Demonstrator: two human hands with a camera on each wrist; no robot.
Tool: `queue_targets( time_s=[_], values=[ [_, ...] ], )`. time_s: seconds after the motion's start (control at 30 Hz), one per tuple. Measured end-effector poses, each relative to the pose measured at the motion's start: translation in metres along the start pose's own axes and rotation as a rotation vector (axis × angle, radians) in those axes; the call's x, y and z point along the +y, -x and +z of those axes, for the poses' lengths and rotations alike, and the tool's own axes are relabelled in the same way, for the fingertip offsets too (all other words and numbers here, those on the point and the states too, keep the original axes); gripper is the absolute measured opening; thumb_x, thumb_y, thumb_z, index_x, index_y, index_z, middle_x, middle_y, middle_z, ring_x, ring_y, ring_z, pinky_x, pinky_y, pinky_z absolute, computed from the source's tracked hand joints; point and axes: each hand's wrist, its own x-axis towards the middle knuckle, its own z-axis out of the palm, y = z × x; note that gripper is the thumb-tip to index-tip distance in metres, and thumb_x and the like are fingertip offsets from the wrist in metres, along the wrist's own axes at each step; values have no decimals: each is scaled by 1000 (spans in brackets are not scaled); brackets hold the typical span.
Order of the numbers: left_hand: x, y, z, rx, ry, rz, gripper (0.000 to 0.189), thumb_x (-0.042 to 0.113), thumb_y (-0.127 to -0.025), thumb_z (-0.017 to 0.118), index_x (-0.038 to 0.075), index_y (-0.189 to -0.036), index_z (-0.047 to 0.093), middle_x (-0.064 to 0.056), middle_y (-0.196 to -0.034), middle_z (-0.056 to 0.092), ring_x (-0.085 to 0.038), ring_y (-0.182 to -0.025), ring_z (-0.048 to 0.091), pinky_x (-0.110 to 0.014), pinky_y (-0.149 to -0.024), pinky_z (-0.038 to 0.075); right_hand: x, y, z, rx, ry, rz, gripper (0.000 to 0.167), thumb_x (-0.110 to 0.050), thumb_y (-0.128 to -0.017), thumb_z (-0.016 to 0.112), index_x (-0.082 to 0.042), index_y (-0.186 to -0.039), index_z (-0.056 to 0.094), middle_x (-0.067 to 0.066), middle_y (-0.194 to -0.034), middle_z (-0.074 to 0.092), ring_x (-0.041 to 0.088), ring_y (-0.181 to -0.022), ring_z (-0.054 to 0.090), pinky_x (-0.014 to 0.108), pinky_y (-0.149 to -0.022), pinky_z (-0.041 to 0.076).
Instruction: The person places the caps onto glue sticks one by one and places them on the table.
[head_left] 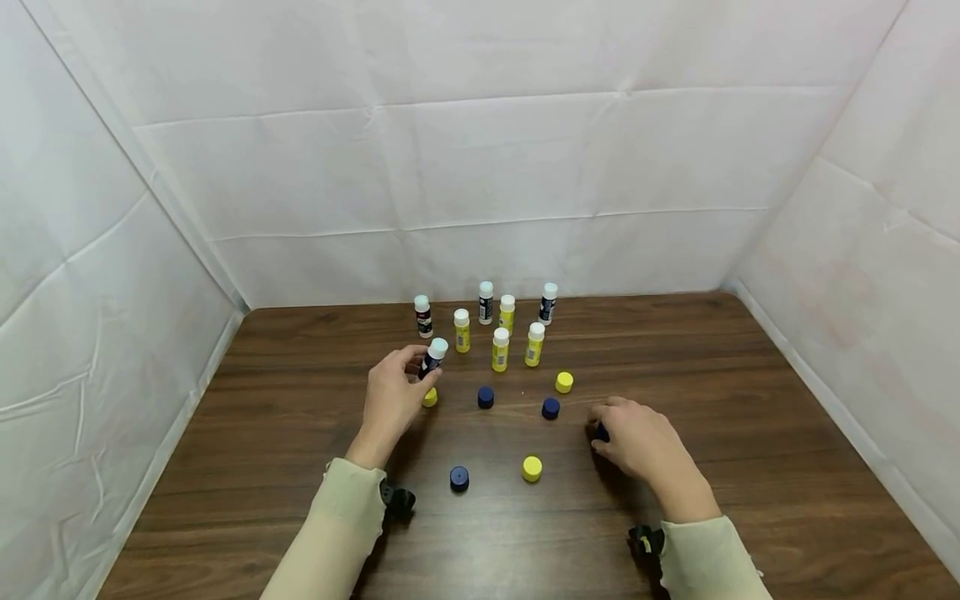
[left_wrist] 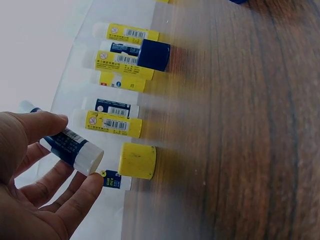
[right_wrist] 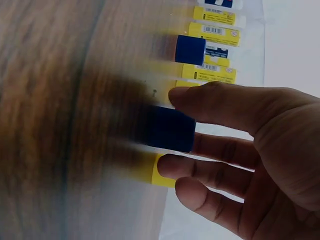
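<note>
My left hand (head_left: pixel 393 398) holds a navy glue stick (head_left: pixel 432 358) between thumb and fingers, raised and tilted, its white top uncovered. In the left wrist view, the same glue stick (left_wrist: pixel 70 146) lies across the fingers, near a yellow cap (left_wrist: pixel 137 161) standing on the table. Low over the table on the right, my right hand (head_left: pixel 637 437) has its thumb and fingers around a navy cap (head_left: pixel 602 432). The right wrist view shows this navy cap (right_wrist: pixel 171 129) between the thumb and the index finger, which is partly hidden behind it.
Several uncapped yellow glue sticks (head_left: pixel 500 350) and navy glue sticks (head_left: pixel 486 303) stand at the back of the wooden table (head_left: pixel 300 467). Loose navy caps (head_left: pixel 459 478) and yellow caps (head_left: pixel 532 468) stand between the hands. White cloth walls (head_left: pixel 487 158) enclose the back and sides.
</note>
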Motion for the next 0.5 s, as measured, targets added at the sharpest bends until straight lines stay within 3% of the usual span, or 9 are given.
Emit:
queue_targets(
  time_s=[0.27,0.5],
  values=[
    [3,-1,2,-10,-10,9,34,22,-92,78,13,-124,70,-8,-110,68,-25,-99,66,-42,-82,56,3,-2,1,22,-7,-42,18,-8,-82,82,-10,-97,72,7,-98,70,30,-92,68,49,-78,57],
    [3,-2,2,-10,-25,-2,33,22,-93,78,13,-123,70,-7,-108,68,-24,-94,64,-38,-77,55,3,-5,-3,39,-35,-88,15,-3,-82,81,-10,-90,70,5,-88,67,26,-84,66,44,-74,56]
  ],
)
